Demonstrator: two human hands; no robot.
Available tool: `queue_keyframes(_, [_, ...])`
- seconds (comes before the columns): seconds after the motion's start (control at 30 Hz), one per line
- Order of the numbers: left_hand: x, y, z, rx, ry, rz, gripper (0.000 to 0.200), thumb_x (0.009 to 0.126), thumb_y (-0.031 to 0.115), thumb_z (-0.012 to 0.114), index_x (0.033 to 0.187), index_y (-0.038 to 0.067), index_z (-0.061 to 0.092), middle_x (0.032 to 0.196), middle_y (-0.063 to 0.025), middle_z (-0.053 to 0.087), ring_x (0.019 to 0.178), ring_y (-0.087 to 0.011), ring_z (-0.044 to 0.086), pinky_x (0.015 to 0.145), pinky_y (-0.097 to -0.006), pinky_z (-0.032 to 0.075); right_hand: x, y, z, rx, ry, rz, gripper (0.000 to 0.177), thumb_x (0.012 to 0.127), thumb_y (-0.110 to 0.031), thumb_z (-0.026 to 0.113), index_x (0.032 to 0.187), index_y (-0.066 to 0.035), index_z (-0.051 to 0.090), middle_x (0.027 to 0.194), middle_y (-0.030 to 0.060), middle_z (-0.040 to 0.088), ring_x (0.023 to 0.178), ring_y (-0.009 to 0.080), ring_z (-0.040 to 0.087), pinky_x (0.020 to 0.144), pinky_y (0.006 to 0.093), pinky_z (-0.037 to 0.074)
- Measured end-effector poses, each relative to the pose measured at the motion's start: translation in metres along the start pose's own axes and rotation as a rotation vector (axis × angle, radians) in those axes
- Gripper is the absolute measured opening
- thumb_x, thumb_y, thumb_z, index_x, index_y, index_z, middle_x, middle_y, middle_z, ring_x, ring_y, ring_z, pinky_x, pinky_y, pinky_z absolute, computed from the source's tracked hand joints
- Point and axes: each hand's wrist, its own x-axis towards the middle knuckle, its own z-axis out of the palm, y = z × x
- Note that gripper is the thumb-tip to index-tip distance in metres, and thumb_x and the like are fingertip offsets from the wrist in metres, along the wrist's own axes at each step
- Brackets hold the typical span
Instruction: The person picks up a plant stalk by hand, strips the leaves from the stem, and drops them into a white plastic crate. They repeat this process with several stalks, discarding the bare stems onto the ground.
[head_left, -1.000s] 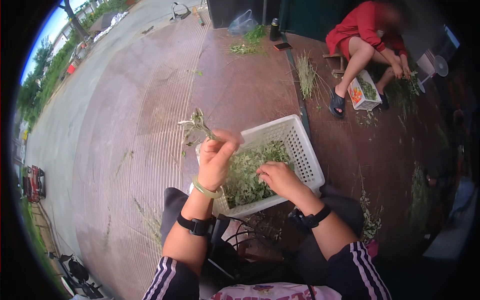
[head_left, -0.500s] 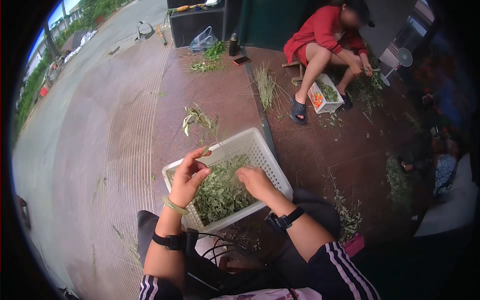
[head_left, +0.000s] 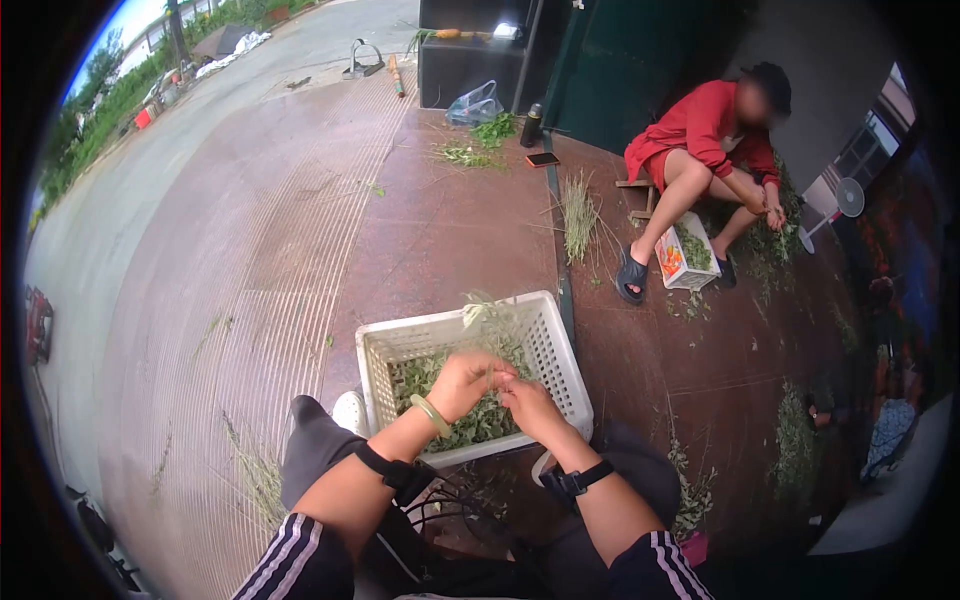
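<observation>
Over a white plastic basket [head_left: 462, 456], my left hand [head_left: 462, 388] and my right hand [head_left: 532, 408] meet with fingertips pinched together. A leafy stem [head_left: 484, 310] rises beyond them, blurred by motion; its lower end runs into my closed fingers. Loose green leaves [head_left: 480, 425] cover the basket's bottom, partly hidden beneath my hands. The basket stands tilted slightly in view, between my knees.
A person in red [head_left: 695, 130] sits at the right, stripping greens by a smaller white basket [head_left: 690, 278]. Cut stalks [head_left: 578, 220] lie on the floor near a phone [head_left: 542, 160] and a black bottle [head_left: 531, 125]. More stems [head_left: 255, 470] lie at left.
My left hand has moved right and down, and my right hand now meets it at the stem. The view has shifted, so the surroundings appear lower and further right.
</observation>
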Motion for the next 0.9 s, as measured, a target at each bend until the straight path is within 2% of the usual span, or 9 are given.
queue_keyframes(0.07, [0.0, 0.009, -0.003, 0.099, -0.004, 0.0, 0.011, 0.077, 0.01, 0.061, 0.086, 0.003, 0.063, 0.076, -0.011, 0.062, 0.068, -0.0215, 0.059, 0.065, -0.0295, 0.046, -0.008, -0.017, -0.009, -0.067, -0.027, 0.046, 0.035, 0.078, -0.011, 0.059, 0.11, 0.0, 0.049, 0.097, 0.0224, 0.057, 0.092, 0.0358, 0.056, 0.079, 0.0413, 0.044])
queue_keyframes(0.1, [0.001, 0.006, -0.003, 0.093, 0.062, -0.02, 0.01, 0.078, 0.011, 0.063, 0.082, 0.002, 0.065, 0.072, -0.0093, 0.063, 0.065, -0.0125, 0.058, 0.063, -0.027, 0.046, -0.011, -0.023, -0.015, -0.101, -0.035, 0.068, 0.043, 0.078, -0.013, 0.06, 0.116, -0.001, 0.045, 0.103, 0.023, 0.056, 0.096, 0.0364, 0.054, 0.081, 0.0414, 0.043])
queue_keyframes(0.17, [0.001, 0.003, -0.007, 0.132, 0.096, -0.018, 0.009, 0.077, 0.01, 0.063, 0.082, 0.003, 0.065, 0.073, -0.0091, 0.063, 0.065, -0.0123, 0.057, 0.062, -0.027, 0.046, -0.01, -0.012, -0.016, -0.208, -0.072, 0.077, 0.062, 0.077, -0.019, 0.063, 0.129, -0.003, 0.032, 0.115, 0.0231, 0.05, 0.103, 0.0375, 0.05, 0.086, 0.0412, 0.042])
queue_keyframes(0.4, [0.007, -0.005, -0.012, 0.139, 0.142, -0.019, 0.009, 0.077, 0.008, 0.062, 0.083, 0.004, 0.065, 0.075, -0.0074, 0.065, 0.067, -0.012, 0.06, 0.063, -0.0257, 0.047, -0.02, -0.019, -0.023, -0.334, -0.207, 0.013, 0.052, 0.078, -0.024, 0.061, 0.122, -0.004, 0.043, 0.115, 0.0189, 0.052, 0.106, 0.0338, 0.05, 0.087, 0.0405, 0.041])
queue_keyframes(0.7, [0.006, 0.003, -0.019, 0.205, 0.128, -0.087, 0.008, 0.078, 0.007, 0.06, 0.083, 0.003, 0.065, 0.077, -0.0066, 0.065, 0.069, -0.0106, 0.059, 0.065, -0.0255, 0.047, -0.026, -0.019, -0.017, -0.346, -0.231, -0.083, 0.049, 0.078, -0.026, 0.061, 0.12, -0.005, 0.046, 0.113, 0.0176, 0.054, 0.104, 0.0334, 0.05, 0.087, 0.0409, 0.041])
queue_keyframes(0.83, [0.005, 0.005, -0.033, 0.008, 0.3, -0.047, 0.012, 0.08, 0.007, 0.059, 0.088, 0.001, 0.064, 0.078, -0.0031, 0.064, 0.071, -0.0089, 0.057, 0.067, -0.0244, 0.046, -0.023, -0.015, -0.025, -0.336, -0.267, 0.015, 0.049, 0.078, -0.025, 0.061, 0.119, -0.004, 0.046, 0.11, 0.0187, 0.055, 0.103, 0.0341, 0.051, 0.087, 0.0407, 0.041])
queue_keyframes(0.87, [0.009, 0.007, -0.042, -0.006, 0.349, -0.033, 0.013, 0.08, 0.007, 0.059, 0.09, 0.0, 0.064, 0.079, -0.0023, 0.064, 0.072, -0.0082, 0.056, 0.066, -0.024, 0.046, -0.022, -0.009, -0.025, -0.339, -0.255, 0.042, 0.048, 0.075, -0.024, 0.062, 0.117, -0.004, 0.048, 0.109, 0.0166, 0.056, 0.101, 0.0334, 0.052, 0.084, 0.0408, 0.042])
queue_keyframes(0.9, [0.012, 0.009, -0.051, -0.069, 0.391, -0.04, 0.013, 0.08, 0.007, 0.059, 0.091, 0.0, 0.063, 0.081, -0.0027, 0.064, 0.072, -0.0081, 0.056, 0.065, -0.0237, 0.045, -0.022, -0.006, -0.027, -0.355, -0.264, 0.046, 0.052, 0.075, -0.023, 0.063, 0.12, -0.003, 0.045, 0.109, 0.0186, 0.055, 0.101, 0.034, 0.052, 0.084, 0.0408, 0.042])
